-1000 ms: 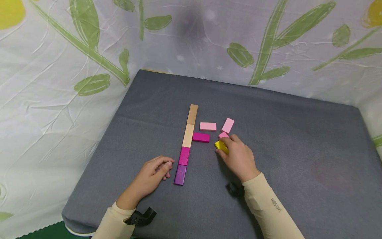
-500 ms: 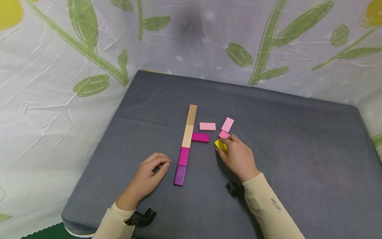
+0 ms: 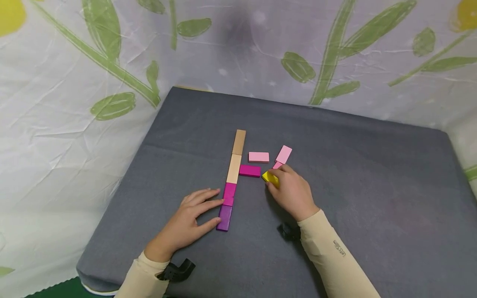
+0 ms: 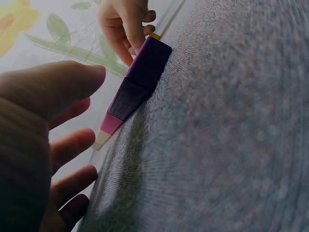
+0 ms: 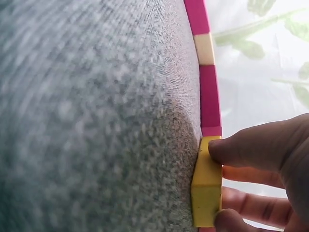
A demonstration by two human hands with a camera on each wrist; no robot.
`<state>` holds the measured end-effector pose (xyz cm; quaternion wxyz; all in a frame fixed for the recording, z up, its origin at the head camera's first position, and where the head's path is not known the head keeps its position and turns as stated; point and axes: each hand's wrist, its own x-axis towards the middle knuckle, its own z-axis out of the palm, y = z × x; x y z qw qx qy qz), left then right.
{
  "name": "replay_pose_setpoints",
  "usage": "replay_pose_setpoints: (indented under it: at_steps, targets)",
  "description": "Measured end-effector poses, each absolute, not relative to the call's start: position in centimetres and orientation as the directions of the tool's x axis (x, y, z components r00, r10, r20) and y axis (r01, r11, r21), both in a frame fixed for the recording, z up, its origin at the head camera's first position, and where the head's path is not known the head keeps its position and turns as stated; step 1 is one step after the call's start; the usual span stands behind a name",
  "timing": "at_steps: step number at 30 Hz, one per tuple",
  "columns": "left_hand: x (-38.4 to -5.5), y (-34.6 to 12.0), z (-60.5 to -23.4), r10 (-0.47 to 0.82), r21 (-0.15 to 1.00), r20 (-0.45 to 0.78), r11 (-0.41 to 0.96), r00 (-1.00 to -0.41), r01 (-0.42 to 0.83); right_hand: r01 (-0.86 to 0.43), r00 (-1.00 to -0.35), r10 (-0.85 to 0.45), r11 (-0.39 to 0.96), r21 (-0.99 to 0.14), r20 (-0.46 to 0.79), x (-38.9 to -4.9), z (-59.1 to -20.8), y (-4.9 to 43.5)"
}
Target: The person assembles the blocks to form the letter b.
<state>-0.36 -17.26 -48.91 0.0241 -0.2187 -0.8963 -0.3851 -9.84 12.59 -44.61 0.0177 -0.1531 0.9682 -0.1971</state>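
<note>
My right hand [image 3: 296, 192] pinches a yellow block [image 3: 270, 178] between thumb and fingers, low over the cloth and close to the right end of a magenta block [image 3: 250, 170]. That magenta block lies crosswise against a straight row of flat blocks: tan [image 3: 239, 142], cream [image 3: 234, 168], another magenta one [image 3: 230, 189] and purple [image 3: 225, 217] at the near end. Fingers spread, my left hand [image 3: 182, 223] has its fingertips at the left edge of the magenta and purple blocks. In the right wrist view, the thumb presses the yellow block's face.
A pink block [image 3: 258, 157] lies just beyond the crosswise magenta one. Farther right is a tilted pink block [image 3: 284, 154], with a second pink block [image 3: 277, 165] partly hidden behind my right hand. Grey cloth [image 3: 372, 186] covers the table; a leaf-patterned curtain [image 3: 246, 54] hangs behind.
My left hand has spread its fingers and reached right to the row's edge. My right hand has brought the yellow block slightly left, towards the crosswise magenta block.
</note>
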Motion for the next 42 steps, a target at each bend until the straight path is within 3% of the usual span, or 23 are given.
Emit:
replay_pose_setpoints:
  at_steps: [16,29,42]
  targets:
    - [-0.59,-17.11,-48.85,0.393,0.658,0.229,0.612,-0.891,0.439,-0.29,-0.953,-0.302,0.872,-0.395,0.035,-10.03,-44.35,12.54]
    - [-0.38,-16.99,-48.76,0.38,0.668,0.153,0.641,-0.913,0.378,-0.294,-0.949,-0.315,0.868,-0.399,0.013,-10.28,-44.49,12.56]
    - [-0.67,-17.05,-49.03,0.39,0.658,0.204,0.625,-0.898,0.421,-0.274,-0.955,-0.297,0.865,-0.421,0.012,-10.14,-44.65,12.43]
